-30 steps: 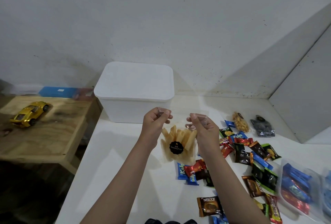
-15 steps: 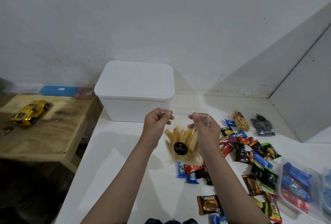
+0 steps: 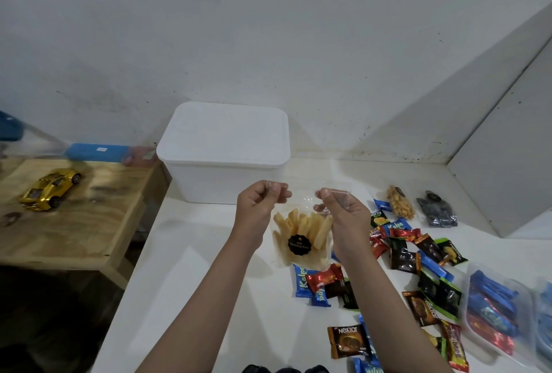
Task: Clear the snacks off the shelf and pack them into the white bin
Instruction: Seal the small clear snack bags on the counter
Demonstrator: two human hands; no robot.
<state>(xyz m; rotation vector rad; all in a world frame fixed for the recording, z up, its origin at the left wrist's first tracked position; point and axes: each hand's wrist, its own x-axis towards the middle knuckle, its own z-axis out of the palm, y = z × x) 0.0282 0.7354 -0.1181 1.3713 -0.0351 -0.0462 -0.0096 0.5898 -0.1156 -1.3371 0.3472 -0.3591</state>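
A clear bag of pale yellow snack sticks (image 3: 301, 235) with a round black label hangs in the air above the white shelf (image 3: 191, 268). My left hand (image 3: 258, 208) pinches its top left corner and my right hand (image 3: 343, 217) pinches its top right corner. The white bin (image 3: 224, 154) stands just behind the bag with its lid on. Several small wrapped snacks (image 3: 403, 256) lie scattered on the shelf to the right and below my right arm.
Two small bags, one of nuts (image 3: 400, 205) and one dark (image 3: 439, 213), lie at the back right. Clear packs of blue and red snacks (image 3: 493, 310) sit at the right edge. A lower wooden table (image 3: 68, 223) on the left carries a gold toy car (image 3: 50, 190).
Both hands have drawn slightly apart at the bag's top, stretching it wider, and the bag has shifted a little to the right.
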